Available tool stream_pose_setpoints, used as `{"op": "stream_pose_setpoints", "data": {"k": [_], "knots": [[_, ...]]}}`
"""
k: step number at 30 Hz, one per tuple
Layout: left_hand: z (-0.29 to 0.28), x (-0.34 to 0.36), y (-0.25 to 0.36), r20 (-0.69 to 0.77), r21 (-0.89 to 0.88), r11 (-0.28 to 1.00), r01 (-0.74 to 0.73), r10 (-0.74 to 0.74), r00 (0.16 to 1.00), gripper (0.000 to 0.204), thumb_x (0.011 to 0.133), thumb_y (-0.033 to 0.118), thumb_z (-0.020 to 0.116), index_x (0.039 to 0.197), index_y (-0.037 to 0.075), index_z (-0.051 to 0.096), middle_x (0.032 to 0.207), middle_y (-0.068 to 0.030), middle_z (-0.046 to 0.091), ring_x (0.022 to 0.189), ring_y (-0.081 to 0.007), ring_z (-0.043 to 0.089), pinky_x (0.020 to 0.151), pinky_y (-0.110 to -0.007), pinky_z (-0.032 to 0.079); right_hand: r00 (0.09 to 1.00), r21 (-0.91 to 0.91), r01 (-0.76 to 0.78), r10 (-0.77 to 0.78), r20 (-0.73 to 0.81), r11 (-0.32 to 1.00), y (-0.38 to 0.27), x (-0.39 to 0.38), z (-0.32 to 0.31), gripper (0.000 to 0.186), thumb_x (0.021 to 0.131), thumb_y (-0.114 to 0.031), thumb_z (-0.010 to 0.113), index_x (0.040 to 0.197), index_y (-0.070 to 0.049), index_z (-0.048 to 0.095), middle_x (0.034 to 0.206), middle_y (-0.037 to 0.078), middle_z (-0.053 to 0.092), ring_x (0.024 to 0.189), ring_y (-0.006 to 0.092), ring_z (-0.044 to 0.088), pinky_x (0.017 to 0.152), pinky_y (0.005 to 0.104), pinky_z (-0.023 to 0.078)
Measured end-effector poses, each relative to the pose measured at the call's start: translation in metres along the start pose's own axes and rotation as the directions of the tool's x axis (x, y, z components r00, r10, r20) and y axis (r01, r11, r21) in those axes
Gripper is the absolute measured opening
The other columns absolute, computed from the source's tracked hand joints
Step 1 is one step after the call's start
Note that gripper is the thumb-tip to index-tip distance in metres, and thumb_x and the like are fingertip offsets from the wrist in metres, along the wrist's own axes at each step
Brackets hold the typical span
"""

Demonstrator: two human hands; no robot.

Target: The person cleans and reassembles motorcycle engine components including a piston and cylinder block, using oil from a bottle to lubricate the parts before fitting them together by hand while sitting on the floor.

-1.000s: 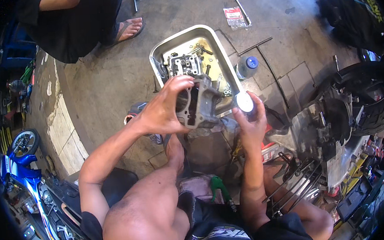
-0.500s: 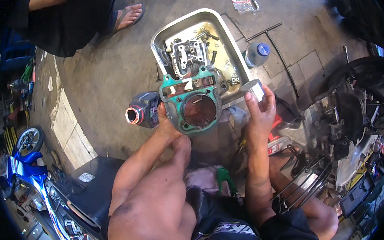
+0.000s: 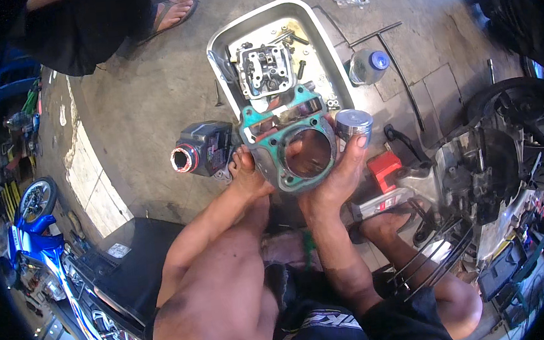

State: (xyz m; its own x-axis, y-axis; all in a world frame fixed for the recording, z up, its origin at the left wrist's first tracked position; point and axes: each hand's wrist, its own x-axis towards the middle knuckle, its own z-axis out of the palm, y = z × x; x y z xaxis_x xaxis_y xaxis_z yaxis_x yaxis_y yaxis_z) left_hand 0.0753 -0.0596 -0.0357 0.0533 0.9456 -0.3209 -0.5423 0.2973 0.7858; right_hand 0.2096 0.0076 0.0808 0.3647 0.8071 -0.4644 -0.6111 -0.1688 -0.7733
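Observation:
In front of me a motorcycle cylinder block [image 3: 285, 175] is tilted up, a green gasket face around its round bore. My left hand [image 3: 251, 179] is closed at the block's left edge, partly hidden behind it. My right hand [image 3: 334, 187] is closed on a silver piston [image 3: 354, 120], thumb against its side, just right of the block. The rest of that hand lies against or behind the block's lower right. A fingertip shows through the bore; I cannot tell whose hand it belongs to. Beyond the block, a cylinder head [image 3: 265, 69] lies in a metal tray [image 3: 333, 53].
Bolts and nuts lie in the tray. Right of it stand a blue-capped bottle [image 3: 369, 65] and a T-handle wrench [image 3: 398, 74]. A dark plastic container [image 3: 209, 147] is at left. An engine assembly [image 3: 476, 163] sits at right. Another person's foot [image 3: 176, 12] is far left.
The piston has moved left and down, close beside the block, and is turned with its flat top up. The block has shifted right. My right hand now overlaps the block's lower right.

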Motion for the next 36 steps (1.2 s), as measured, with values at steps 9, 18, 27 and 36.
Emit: {"op": "stream_pose_setpoints", "data": {"k": [9,18,27,36], "knots": [[0.039,0.008,0.073,0.008,-0.101,0.995,-0.001,0.002,1.000,0.131,0.054,0.039,0.098,0.159,0.008,0.028,0.157,-0.0086,0.040,0.136,-0.0282,0.048,0.118,-0.040,0.035,0.981,0.016,-0.059,0.055,0.183,0.998,-0.002,0.014,-0.003,0.072,0.100,-0.054,0.058,0.142,0.001,0.034,0.117,0.024,0.065,0.112,0.0316,0.066,0.094,0.0423,0.055],[0.000,-0.010,0.060,-0.167,0.185,0.963,0.194,-0.163,0.972,0.110,0.057,-0.009,0.091,0.152,0.011,0.040,0.151,-0.0088,0.044,0.136,-0.0227,0.048,0.104,-0.037,0.054,0.914,-0.108,0.016,0.029,0.404,0.994,0.020,0.049,-0.017,0.064,0.096,-0.036,0.071,0.139,0.001,0.043,0.119,0.016,0.064,0.100,0.0304,0.071,0.091,0.0419,0.058],[-0.016,-0.013,0.027,-0.040,0.887,0.442,-0.130,0.355,0.934,0.088,0.052,0.016,0.096,0.132,0.009,0.061,0.136,-0.0094,0.061,0.130,-0.0308,0.053,0.110,-0.046,0.040,0.858,-0.277,0.076,0.078,0.507,0.958,0.048,0.080,-0.027,0.057,0.095,-0.024,0.074,0.140,0.000,0.048,0.126,0.010,0.059,0.113,0.0202,0.062,0.099,0.0382,0.053],[-0.006,-0.012,0.016,-0.084,0.959,0.281,-0.038,0.412,0.907,0.079,0.055,0.039,0.093,0.125,0.013,0.066,0.128,-0.0017,0.067,0.123,-0.0264,0.055,0.107,-0.044,0.034,0.811,-0.355,0.073,0.152,0.565,0.932,0.071,0.110,-0.038,0.057,0.095,-0.021,0.074,0.142,0.000,0.049,0.129,0.012,0.056,0.111,0.0208,0.062,0.097,0.0360,0.053]]}}
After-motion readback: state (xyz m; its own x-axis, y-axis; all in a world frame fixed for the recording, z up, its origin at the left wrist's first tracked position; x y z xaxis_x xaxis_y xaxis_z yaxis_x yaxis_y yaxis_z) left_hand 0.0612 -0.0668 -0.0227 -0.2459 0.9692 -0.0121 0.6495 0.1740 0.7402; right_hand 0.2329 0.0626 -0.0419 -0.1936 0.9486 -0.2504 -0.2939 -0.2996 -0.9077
